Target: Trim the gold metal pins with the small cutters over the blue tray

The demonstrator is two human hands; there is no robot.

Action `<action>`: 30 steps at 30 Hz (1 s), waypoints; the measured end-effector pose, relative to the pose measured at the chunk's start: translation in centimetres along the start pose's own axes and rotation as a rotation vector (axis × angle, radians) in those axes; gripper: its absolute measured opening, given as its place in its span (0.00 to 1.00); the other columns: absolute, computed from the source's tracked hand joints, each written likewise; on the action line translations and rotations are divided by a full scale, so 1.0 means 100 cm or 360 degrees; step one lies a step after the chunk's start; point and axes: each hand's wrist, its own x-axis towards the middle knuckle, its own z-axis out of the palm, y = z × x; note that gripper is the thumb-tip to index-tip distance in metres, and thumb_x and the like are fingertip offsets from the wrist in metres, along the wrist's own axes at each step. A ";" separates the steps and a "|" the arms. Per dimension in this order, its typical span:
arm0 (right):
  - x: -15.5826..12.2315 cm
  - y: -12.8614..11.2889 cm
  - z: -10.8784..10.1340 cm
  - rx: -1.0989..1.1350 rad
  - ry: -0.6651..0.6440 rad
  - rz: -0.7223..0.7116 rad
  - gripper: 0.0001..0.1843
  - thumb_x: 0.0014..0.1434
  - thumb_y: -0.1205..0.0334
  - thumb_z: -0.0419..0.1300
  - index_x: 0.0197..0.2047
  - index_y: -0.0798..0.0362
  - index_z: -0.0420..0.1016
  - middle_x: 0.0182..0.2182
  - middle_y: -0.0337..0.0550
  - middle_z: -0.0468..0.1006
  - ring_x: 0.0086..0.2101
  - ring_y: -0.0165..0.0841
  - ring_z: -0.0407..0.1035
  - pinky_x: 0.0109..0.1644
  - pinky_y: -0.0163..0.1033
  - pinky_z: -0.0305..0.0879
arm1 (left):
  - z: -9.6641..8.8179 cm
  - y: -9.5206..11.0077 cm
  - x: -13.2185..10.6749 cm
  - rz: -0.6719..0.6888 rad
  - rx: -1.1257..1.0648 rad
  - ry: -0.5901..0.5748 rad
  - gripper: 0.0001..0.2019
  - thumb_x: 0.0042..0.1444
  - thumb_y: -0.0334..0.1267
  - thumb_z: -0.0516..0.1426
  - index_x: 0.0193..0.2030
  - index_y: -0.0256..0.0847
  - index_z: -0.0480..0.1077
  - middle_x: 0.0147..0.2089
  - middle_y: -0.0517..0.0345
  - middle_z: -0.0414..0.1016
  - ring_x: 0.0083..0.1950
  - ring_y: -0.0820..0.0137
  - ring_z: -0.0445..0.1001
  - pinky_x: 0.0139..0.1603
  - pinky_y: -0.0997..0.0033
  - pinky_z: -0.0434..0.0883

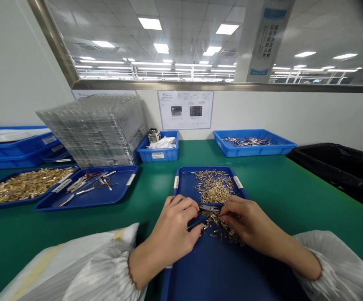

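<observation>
My left hand (176,225) is closed around a pair of pliers (209,208), whose metal jaws point right, toward my other hand. The fingertips of my right hand (250,219) are pinched together beside the jaws; whatever they hold is too small to make out. Under both hands, a heap of small gold-coloured metal pieces (214,230) lies at the far end of the near blue tray (219,271). Just beyond it, a second blue tray (186,179) carries a pile of thin gold-coloured pins (217,188).
To the left are a tray of gold-coloured parts (27,186) and a tray with several tools (126,177). Behind them stands a stack of clear plastic trays (102,129). Small blue bin (158,156), wide blue bin (281,148) and black-lined container (334,167) line the back and right.
</observation>
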 end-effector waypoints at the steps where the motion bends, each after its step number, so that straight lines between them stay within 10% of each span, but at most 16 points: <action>1: 0.000 -0.001 -0.002 0.0022 0.0032 0.0003 0.09 0.57 0.75 0.52 0.31 0.54 0.69 0.28 0.39 0.69 0.29 0.30 0.64 0.32 0.34 0.59 | 0.000 0.001 0.000 0.0030 -0.0014 -0.0035 0.05 0.47 0.31 0.59 0.25 0.38 0.66 0.34 0.57 0.72 0.37 0.64 0.68 0.40 0.59 0.63; 30: 0.000 -0.003 -0.005 0.0098 0.0046 0.0078 0.10 0.52 0.76 0.51 0.29 0.54 0.69 0.24 0.37 0.71 0.25 0.28 0.64 0.28 0.32 0.57 | -0.003 0.006 -0.003 0.0279 -0.0044 0.0003 0.03 0.50 0.32 0.58 0.27 0.37 0.68 0.37 0.55 0.73 0.41 0.64 0.68 0.44 0.59 0.63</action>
